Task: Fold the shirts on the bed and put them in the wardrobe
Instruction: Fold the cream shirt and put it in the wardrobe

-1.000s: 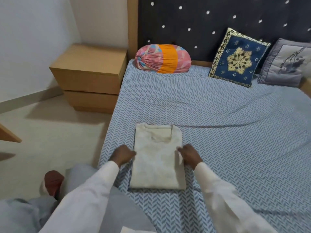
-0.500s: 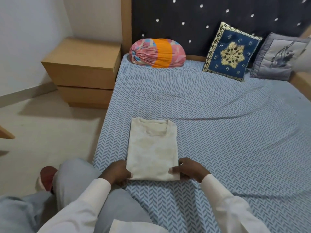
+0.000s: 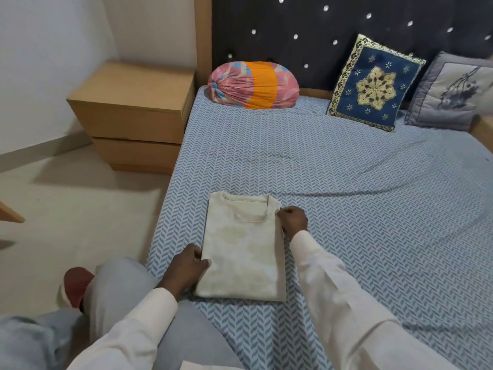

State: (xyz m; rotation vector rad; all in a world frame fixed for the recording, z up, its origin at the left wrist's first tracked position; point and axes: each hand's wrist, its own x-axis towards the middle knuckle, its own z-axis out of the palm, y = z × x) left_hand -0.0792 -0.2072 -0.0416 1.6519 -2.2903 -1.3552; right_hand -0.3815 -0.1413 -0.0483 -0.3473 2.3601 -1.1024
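A bed [image 3: 346,209], covered by a blue-and-white herringbone sheet, is filling most of the view, and a dark studded headboard [image 3: 306,28] is rising at its far end. A two-drawer wooden nightstand [image 3: 133,113] is standing on the floor just beside the bed's left edge. Three cushions are lying along the headboard: a pink-and-orange bolster [image 3: 253,85] at the left, a blue square cushion [image 3: 374,82] with a gold motif leaning in the middle, and a grey cushion [image 3: 450,94] at the right. A cream shirt [image 3: 242,252], folded into a neat rectangle with its collar facing the headboard, is lying flat near the bed's near-left corner. The person's bent knee in grey trousers [image 3: 117,295] is resting at the bed's edge, with a red-brown slipper [image 3: 76,285] beside it on the floor. The left hand [image 3: 186,265] is pinching the shirt's left edge about halfway down, thumb on top. The right hand [image 3: 293,218] is curling closed on the shirt's upper right corner, next to the collar. Both arms are wearing white sleeves.
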